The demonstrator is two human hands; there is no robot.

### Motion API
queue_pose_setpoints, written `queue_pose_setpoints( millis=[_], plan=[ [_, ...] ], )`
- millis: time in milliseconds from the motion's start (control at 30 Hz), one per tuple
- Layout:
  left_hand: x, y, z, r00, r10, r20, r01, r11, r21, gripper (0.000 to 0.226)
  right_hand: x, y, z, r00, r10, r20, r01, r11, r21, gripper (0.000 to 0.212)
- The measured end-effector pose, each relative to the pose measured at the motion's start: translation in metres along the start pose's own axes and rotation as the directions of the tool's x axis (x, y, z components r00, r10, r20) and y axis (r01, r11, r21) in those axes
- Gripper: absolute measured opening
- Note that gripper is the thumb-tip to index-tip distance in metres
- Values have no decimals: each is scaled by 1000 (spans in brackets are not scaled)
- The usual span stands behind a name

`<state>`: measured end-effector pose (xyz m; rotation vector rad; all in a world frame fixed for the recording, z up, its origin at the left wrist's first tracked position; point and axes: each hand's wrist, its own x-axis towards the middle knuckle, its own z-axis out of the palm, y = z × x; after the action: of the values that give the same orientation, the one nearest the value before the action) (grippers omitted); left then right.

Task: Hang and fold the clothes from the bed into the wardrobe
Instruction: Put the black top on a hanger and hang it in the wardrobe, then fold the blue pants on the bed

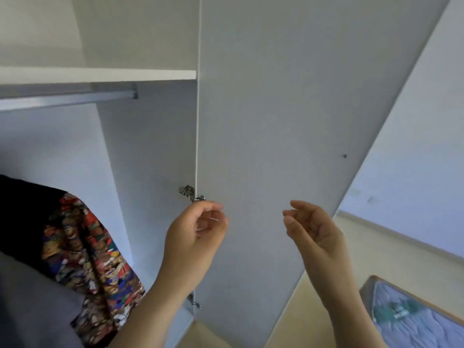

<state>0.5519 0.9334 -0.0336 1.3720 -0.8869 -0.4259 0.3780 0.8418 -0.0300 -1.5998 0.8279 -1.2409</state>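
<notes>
I stand in front of the open white wardrobe (150,151). Its metal hanging rail (67,100) runs under a shelf at the upper left. Clothes hang at the lower left: a black garment (22,214), a shirt with a colourful teddy-bear print (85,249) and a grey garment (30,302) in front. My left hand (195,237) and my right hand (313,234) float side by side before the open door (276,121), fingers loosely curled, holding nothing. A corner of the bed's mattress (411,320) shows at the lower right.
The wardrobe shelf (100,74) sits above the rail. Two metal hinges (187,192) join the door to the side panel. The door stands between me and the room's light floor (391,252) and white wall (414,146).
</notes>
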Motion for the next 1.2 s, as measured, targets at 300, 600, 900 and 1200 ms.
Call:
queue_pose_setpoints(
  millis=[300,600,900,1200],
  plan=[
    [-56,21,111,953,36,302,-19,998,-60,17,-57,-9,-134,962,12,-274,-41,994,-98,23],
    [-135,28,233,862,26,506,10,998,-69,16,-133,5,-280,861,70,-504,-165,975,-147,23],
    [-166,1,326,724,-30,689,58,998,-18,13,-172,43,-341,732,198,-652,-348,931,-108,22],
    [-107,-23,417,586,30,809,56,995,-77,14,-117,76,-373,609,198,-768,-432,895,-111,21]
  ],
)
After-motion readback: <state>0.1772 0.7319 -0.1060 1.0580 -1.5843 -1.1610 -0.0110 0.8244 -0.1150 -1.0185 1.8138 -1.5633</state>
